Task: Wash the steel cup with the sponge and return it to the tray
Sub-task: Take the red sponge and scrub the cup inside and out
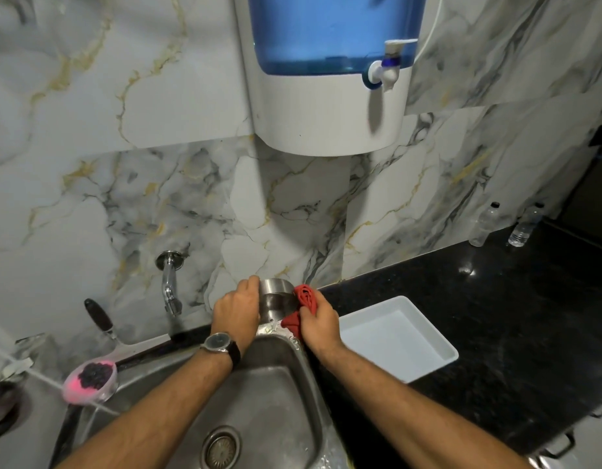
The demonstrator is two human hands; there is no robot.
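The steel cup point(275, 297) stands upright at the back right corner of the sink's rim, close to the wall. My left hand point(237, 308) grips its left side, a watch on the wrist. A red scrubbing sponge or cloth point(301, 308) is pressed against the cup's right side by my right hand point(318, 324), which is closed around it. The white rectangular tray point(438, 358) lies on the black counter just right of my right hand, with nothing visible in it.
A steel sink point(276, 384) with a drain point(221, 446) lies below my arms. A wall tap point(169, 286) is left of the cup. A pink soap dish point(89, 380) and a dark-handled tool point(98, 318) sit at the sink's left. Two plastic bottles point(526, 225) stand far right; a water purifier point(330, 72) hangs overhead.
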